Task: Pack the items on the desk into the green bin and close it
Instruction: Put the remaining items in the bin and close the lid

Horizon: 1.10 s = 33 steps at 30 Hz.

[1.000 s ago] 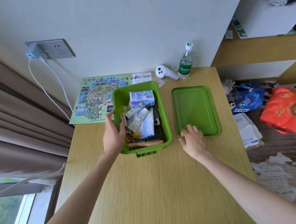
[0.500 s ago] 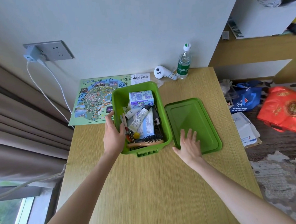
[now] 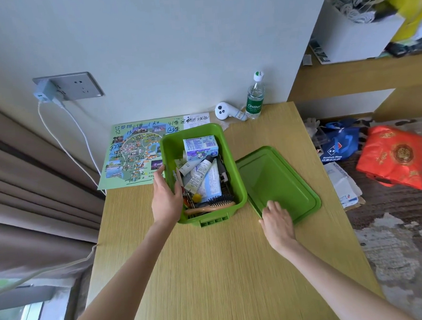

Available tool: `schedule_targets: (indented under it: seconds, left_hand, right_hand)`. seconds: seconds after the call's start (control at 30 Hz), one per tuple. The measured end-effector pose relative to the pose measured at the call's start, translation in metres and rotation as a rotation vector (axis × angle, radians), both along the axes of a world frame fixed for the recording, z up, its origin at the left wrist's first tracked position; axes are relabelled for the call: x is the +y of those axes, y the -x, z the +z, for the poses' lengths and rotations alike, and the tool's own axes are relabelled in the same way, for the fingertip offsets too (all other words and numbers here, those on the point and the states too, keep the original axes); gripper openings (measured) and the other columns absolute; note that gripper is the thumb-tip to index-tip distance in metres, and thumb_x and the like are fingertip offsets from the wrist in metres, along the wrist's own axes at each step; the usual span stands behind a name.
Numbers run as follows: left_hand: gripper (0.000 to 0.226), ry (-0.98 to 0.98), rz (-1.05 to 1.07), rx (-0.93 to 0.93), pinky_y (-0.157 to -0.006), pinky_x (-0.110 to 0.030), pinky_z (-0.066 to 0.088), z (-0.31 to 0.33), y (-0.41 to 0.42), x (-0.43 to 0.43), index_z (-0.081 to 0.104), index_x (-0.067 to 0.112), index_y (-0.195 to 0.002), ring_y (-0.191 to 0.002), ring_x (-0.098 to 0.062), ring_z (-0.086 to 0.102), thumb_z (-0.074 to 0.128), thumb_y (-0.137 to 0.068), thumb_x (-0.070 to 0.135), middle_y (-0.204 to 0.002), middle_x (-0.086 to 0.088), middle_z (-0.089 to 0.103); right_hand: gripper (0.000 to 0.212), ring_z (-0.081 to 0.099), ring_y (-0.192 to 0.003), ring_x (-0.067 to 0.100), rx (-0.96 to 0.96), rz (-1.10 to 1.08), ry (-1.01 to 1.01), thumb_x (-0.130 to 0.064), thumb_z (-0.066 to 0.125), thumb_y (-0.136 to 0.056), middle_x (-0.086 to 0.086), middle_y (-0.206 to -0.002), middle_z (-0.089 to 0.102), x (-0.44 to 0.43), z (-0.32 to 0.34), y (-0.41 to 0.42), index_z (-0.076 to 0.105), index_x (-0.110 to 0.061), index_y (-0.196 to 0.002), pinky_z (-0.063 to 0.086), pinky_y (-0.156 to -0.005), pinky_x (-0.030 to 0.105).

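Gripping the left wall of the open green plastic bin (image 3: pixel 233 168), our left hand (image 3: pixel 166 199) has its thumb hooked over the rim on the inside and its fingers wrapped round the outside. Our right hand (image 3: pixel 278 221) holds the near corner of the flat green plastic lid (image 3: pixel 280 180), fingers bent over the top and thumb at the edge. We cannot tell whether that corner is raised off the pale wooden desk (image 3: pixel 212 278).

The lid stretches away from that hand towards the far right, turned at an angle, and its left edge lies just beside the bin's right wall. The bin stands between our two hands, uncovered.

Inside it, just right of our left thumb, we see a wooden-handled hairbrush with black bristles (image 3: pixel 215 204) along the near wall and a small yellow object (image 3: pixel 196 197). Two white squeeze tubes (image 3: pixel 197 174) slant across the middle, and a blue-and-white printed carton (image 3: pixel 200 145) sits at the far end.

Beyond our left fingers a colourful paper map (image 3: pixel 130 155) lies flat on the desk, its right edge hidden by the bin. Well beyond the lid, by the wall, a white handheld controller (image 3: pixel 226 112) lies just beside a clear water bottle with a green label (image 3: pixel 255 100).
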State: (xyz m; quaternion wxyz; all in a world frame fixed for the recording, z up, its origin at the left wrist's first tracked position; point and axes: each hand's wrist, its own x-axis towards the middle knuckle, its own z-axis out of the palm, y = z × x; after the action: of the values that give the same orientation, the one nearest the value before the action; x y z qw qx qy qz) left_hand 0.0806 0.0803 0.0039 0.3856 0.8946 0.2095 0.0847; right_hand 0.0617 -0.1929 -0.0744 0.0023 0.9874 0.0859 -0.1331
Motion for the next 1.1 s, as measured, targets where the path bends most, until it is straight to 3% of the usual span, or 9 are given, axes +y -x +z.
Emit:
schedule_targets:
  seconds: [0.13,0.27,0.43,0.67,0.77,0.83,0.93,1.03,1.1]
  left_hand:
    - [0.042,0.019,-0.017,-0.005,-0.046,-0.03,0.039,0.004,0.001,0.0,0.029,0.016,-0.134,-0.073,-0.033,0.061,0.046,-0.099,0.033,-0.129,-0.012,0.053]
    - [0.043,0.06,-0.014,0.029,-0.056,-0.046,0.054,0.012,0.002,0.0,0.027,0.019,-0.133,-0.083,-0.035,0.065,0.044,-0.099,0.04,-0.135,-0.01,0.05]
    - [0.036,0.195,0.002,0.051,-0.065,-0.05,0.056,0.023,-0.004,0.007,0.033,0.018,-0.125,-0.078,-0.029,0.065,0.047,-0.098,0.035,-0.119,-0.012,0.056]
    - [0.043,0.181,-0.062,0.291,-0.099,-0.051,0.044,0.046,-0.045,0.02,0.046,0.007,-0.13,-0.118,-0.038,0.049,0.052,-0.089,0.018,-0.127,-0.02,0.047]
    - [0.04,0.14,-0.11,0.414,-0.112,-0.048,0.028,0.056,-0.052,0.014,0.048,0.009,-0.128,-0.133,-0.039,0.028,0.05,-0.091,0.022,-0.139,-0.024,0.038]
    - [0.042,0.092,-0.118,0.412,-0.111,-0.047,0.022,0.064,-0.053,0.008,0.046,0.01,-0.131,-0.136,-0.037,0.02,0.048,-0.09,0.02,-0.144,-0.021,0.03]
    - [0.042,0.043,-0.201,0.257,-0.111,-0.046,0.027,0.073,-0.059,0.0,0.048,0.009,-0.133,-0.133,-0.036,0.029,0.049,-0.092,0.019,-0.141,-0.02,0.038]
    - [0.037,0.306,-0.296,0.131,-0.103,-0.04,0.041,0.083,-0.064,-0.008,0.049,0.006,-0.131,-0.119,-0.027,0.05,0.049,-0.098,0.023,-0.134,-0.015,0.052]
    - [0.04,0.497,-0.308,0.107,-0.099,-0.038,0.044,0.091,-0.065,-0.012,0.045,0.006,-0.133,-0.116,-0.023,0.052,0.047,-0.1,0.029,-0.135,-0.012,0.052]
  right_hand:
    - [0.024,0.047,-0.115,0.018,-0.039,-0.036,-0.055,-0.02,0.055,-0.097,0.005,-0.128,0.05,0.003,0.007,0.003,0.062,-0.007,-0.115,0.046,-0.097,0.029]
    - [0.017,0.05,-0.103,0.018,-0.167,-0.064,-0.216,-0.019,0.054,-0.096,0.005,-0.114,0.048,0.004,0.039,-0.014,0.059,-0.005,-0.105,0.054,-0.078,0.028]
    - [0.021,0.049,-0.077,0.016,-0.345,-0.126,-0.383,-0.014,0.063,-0.091,0.002,-0.094,0.045,0.01,0.098,-0.039,0.049,-0.011,-0.077,0.037,-0.057,0.023]
    - [0.016,0.052,-0.073,0.019,-0.535,-0.306,-0.618,-0.013,0.064,-0.09,0.002,-0.093,0.049,0.023,0.178,-0.048,0.054,-0.009,-0.078,0.041,-0.065,0.03]
    - [0.014,0.05,-0.077,0.017,-0.586,-0.392,-0.751,-0.009,0.063,-0.091,0.002,-0.092,0.047,0.024,0.203,-0.048,0.058,-0.007,-0.078,0.033,-0.07,0.021]
    - [0.012,0.051,-0.082,0.019,-0.596,-0.438,-0.858,-0.008,0.063,-0.091,0.001,-0.09,0.047,0.028,0.217,-0.049,0.061,-0.007,-0.08,0.031,-0.074,0.02]
    - [0.011,0.054,-0.09,0.023,-0.573,-0.512,-1.015,-0.012,0.061,-0.093,0.003,-0.091,0.051,0.038,0.229,-0.051,0.064,-0.004,-0.086,0.041,-0.085,0.029]
    - [0.017,0.053,-0.08,0.017,-0.533,-0.607,-1.243,-0.014,0.059,-0.096,0.0,-0.079,0.056,0.049,0.234,-0.054,0.063,-0.004,-0.082,0.043,-0.068,0.014]
    - [0.026,0.052,-0.078,0.021,-0.445,-0.684,-1.429,-0.015,0.057,-0.097,0.008,-0.079,0.056,0.054,0.235,-0.06,0.061,0.009,-0.087,0.041,-0.064,0.017]
